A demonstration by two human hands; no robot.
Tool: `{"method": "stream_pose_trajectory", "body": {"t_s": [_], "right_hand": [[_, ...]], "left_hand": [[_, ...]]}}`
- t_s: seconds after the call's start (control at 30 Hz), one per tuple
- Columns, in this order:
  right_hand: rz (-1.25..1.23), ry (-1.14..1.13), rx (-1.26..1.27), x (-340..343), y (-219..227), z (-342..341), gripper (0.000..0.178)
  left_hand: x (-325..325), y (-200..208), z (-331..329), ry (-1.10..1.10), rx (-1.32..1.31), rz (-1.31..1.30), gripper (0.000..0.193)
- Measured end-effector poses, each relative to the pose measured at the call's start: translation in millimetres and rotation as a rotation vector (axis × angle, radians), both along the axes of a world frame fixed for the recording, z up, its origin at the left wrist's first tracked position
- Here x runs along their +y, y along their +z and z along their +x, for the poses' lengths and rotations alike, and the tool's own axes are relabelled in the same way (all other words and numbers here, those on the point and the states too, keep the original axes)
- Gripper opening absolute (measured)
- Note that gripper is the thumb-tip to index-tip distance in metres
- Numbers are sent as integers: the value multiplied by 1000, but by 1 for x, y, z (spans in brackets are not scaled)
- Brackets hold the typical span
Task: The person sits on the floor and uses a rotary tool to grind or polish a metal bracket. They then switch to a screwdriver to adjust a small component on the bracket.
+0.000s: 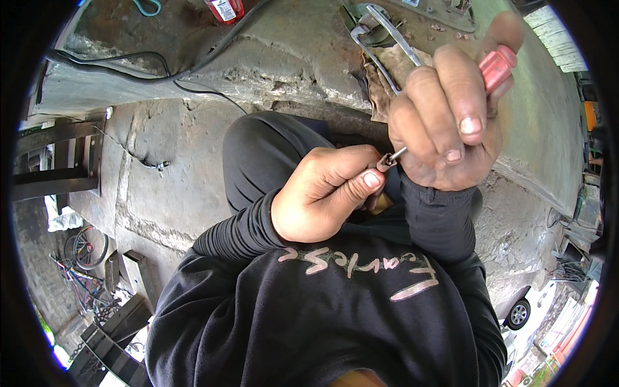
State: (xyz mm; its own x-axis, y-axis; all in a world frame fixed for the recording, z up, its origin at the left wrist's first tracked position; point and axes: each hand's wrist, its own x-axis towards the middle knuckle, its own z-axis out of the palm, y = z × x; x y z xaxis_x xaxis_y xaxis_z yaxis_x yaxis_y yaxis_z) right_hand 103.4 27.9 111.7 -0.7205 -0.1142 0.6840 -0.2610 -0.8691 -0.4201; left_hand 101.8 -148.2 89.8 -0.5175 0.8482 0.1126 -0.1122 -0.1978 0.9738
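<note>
My left hand [329,190] is closed, pinching a small brownish metal piece [387,162] between thumb and forefinger in front of my chest. Most of that piece is hidden by the fingers, so its kind does not show. My right hand [445,122] is wrapped round a screwdriver with a red handle [497,68]. The thin metal shaft [400,153] comes out below the curled fingers, and its end meets the small piece, or lies very close to it.
Pliers-like metal handles [394,35] and a brown rag [382,80] lie on the concrete ledge beyond my right hand. A black cable [167,79] runs along its left part, near a red container [225,9]. Dark metal frames [55,158] and a bicycle [87,248] stand left.
</note>
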Motion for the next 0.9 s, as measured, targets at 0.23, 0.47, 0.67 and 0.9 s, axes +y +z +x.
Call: {"method": "stream_pose_trajectory", "body": {"t_s": [0.23, 0.47, 0.67, 0.9], "right_hand": [[154, -220, -78, 4, 10, 2, 39], [178, -405, -251, -3, 16, 8, 40], [185, -424, -245, 20, 25, 13, 37], [1000, -849, -149, 18, 40, 45, 26]], "left_hand": [[1, -1, -1, 37, -15, 31, 33], [1, 0, -2, 25, -4, 12, 32], [2, -2, 0, 38, -3, 29, 29], [2, -7, 5, 80, -34, 54, 25]]}}
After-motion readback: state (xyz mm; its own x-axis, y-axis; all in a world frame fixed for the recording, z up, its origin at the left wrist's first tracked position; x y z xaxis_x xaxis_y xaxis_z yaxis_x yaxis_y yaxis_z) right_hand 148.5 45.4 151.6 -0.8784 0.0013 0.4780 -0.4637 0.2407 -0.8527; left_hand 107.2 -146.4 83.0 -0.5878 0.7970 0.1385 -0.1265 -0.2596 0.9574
